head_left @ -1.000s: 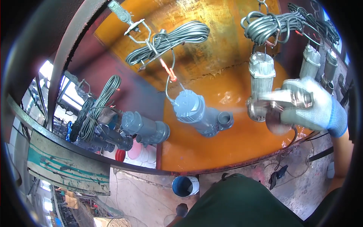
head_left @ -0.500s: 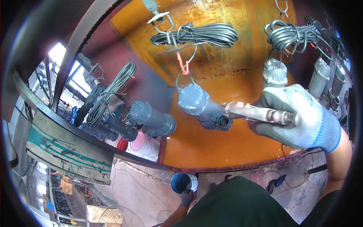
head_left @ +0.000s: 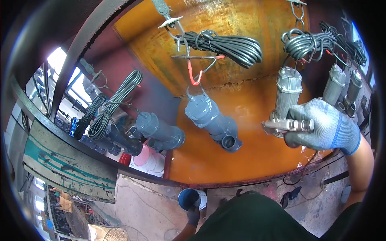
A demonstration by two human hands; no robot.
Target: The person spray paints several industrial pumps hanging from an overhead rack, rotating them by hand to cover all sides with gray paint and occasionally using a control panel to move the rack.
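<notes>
My right hand [head_left: 323, 125], in a pale glove with a blue cuff, is closed around a metal spray gun [head_left: 295, 125]. The gun's nozzle points left, and a faint mist hangs beside it. To its left a grey-blue coated pump [head_left: 207, 112] hangs tilted from a red-tipped hook, below a bundled black cable [head_left: 229, 46]. Behind the gun hangs a bare grey metal pump [head_left: 288, 88]. Low in view, my left hand [head_left: 193, 215], in a dark glove, grips the near rim of a bucket [head_left: 203, 197] with a dark blue inside; its fingers are partly hidden.
An orange-coated booth [head_left: 217, 164] lies beyond me, with a curved metal rail [head_left: 150, 172] along its near edge. More coated pumps [head_left: 159, 128] hang left and bare ones [head_left: 334, 85] right. Pink and white buckets [head_left: 150, 160] stand at the left; a loose hose [head_left: 289, 178] is at the right.
The spray gun has moved away from the coated pump, to the right, in front of the bare pump. The coated pump and its cable have turned slightly. My left hand stays at the bucket.
</notes>
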